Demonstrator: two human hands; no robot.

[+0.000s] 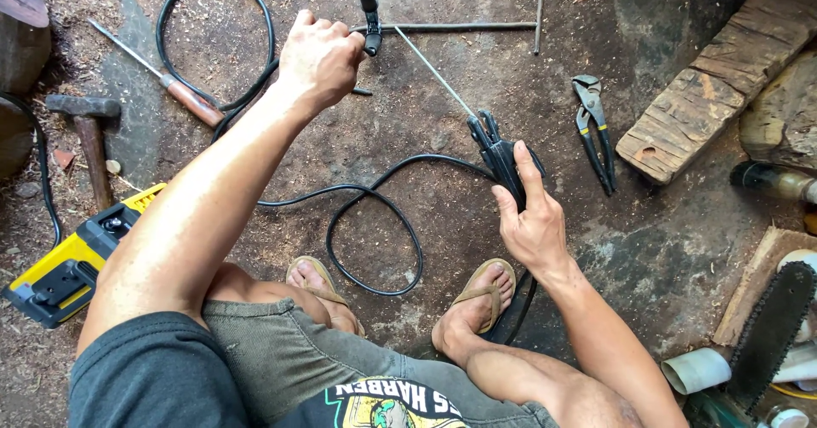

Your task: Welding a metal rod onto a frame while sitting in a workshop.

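- The step looked like setting up a weld: the right hand (532, 224) had its fingers closed round the black electrode holder (500, 160), whose thin rod (434, 73) ran up and away from the fingertips toward a long steel bar (459, 26).
- The left hand (319, 58) was fisted, fingers shut on a black clamp (370, 21) that touched that bar.
- The next move, by my judgement, called for steadying the rod tip at the joint just beyond the left fingers.
- All lay on a dusty floor (383, 130) strewn with sawdust; pliers (593, 130) lay right of the right fingers, a hammer (88, 134) and yellow welder (72, 266) far left.
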